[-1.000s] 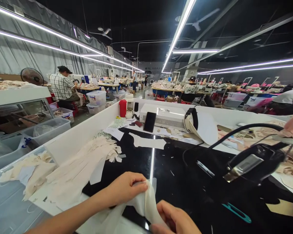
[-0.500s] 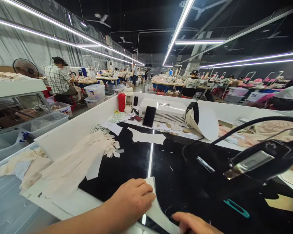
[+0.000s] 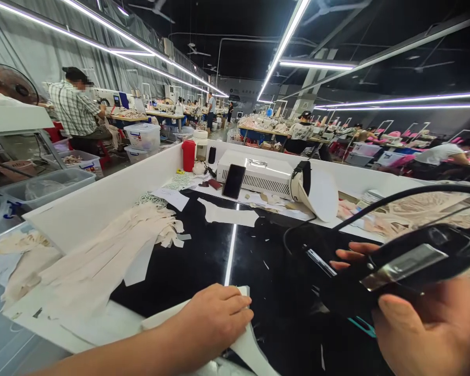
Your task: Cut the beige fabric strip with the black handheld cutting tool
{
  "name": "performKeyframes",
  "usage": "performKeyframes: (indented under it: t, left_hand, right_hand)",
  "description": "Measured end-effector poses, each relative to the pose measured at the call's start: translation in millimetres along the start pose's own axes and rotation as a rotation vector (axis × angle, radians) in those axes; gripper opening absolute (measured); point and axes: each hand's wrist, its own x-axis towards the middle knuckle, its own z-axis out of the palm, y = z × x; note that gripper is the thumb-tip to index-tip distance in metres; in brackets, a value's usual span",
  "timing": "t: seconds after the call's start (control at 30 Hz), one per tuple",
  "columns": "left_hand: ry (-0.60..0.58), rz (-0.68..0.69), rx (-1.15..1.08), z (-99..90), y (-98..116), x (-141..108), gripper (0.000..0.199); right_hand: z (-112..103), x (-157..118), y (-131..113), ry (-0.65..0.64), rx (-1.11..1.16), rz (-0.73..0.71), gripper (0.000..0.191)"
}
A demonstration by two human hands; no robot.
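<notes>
My left hand [image 3: 219, 318] lies at the front of the glossy black work surface [image 3: 282, 261], fingers pressed together on a white cut-out piece [image 3: 250, 352]. Part of that piece is hidden under the hand and forearm. At the right my right hand [image 3: 426, 329] is wrapped around a black corded hand tool [image 3: 403, 266] with a shiny metal plate, thumb in front and fingertips showing behind it. Below the tool a teal loop-shaped item [image 3: 362, 326] is partly covered. Farther back lies another white cut piece [image 3: 229, 213].
Pale fabric strips [image 3: 113, 250] are heaped on the left. Along the back stand a phone [image 3: 234, 180], a vented white box [image 3: 258, 172], a white visor [image 3: 321, 193] and a red container [image 3: 188, 155]. A black cable [image 3: 376, 201] arches at right. Other people sit beyond the low white walls.
My right hand has moved from the front edge up and right and has taken hold of the black tool. My left hand stays on the white piece. The view has shifted slightly right.
</notes>
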Motion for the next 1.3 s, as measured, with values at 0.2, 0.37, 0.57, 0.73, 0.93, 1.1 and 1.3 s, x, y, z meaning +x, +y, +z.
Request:
performKeyframes:
  t: [0.2, 0.37, 0.57, 0.73, 0.93, 1.1, 1.3]
  left_hand:
    - [0.023, 0.0, 0.027, 0.3, 0, 2, 0.014]
    - [0.011, -0.033, 0.013, -15.9, -12, -2, 0.019]
    - [-0.003, -0.112, 0.015, -25.1, -23, -11, 0.022]
    - [-0.011, -0.075, -0.027, -27.7, -14, -2, 0.022]
    - [0.062, 0.017, -0.021, -13.1, -5, 11, 0.016]
    - [0.124, 0.016, 0.036, 2.4, -5, 9, 0.012]
    - [0.076, 0.0, 0.049, 4.0, -3, 4, 0.014]
  right_hand:
    - [41, 0, -5, -0.103, 0.144, 0.001, 0.063]
    - [62, -6, 2, -0.264, 0.266, -0.063, 0.064]
    - [77, -9, 8, -0.314, 0.367, -0.06, 0.067]
    - [85, -10, 16, -0.284, 0.394, -0.066, 0.057]
    - [94, -13, 24, -0.229, 0.44, -0.07, 0.05]
    - [98, -15, 27, -0.227, 0.457, -0.031, 0.045]
    - [104, -17, 23, -0.218, 0.484, 0.016, 0.042]
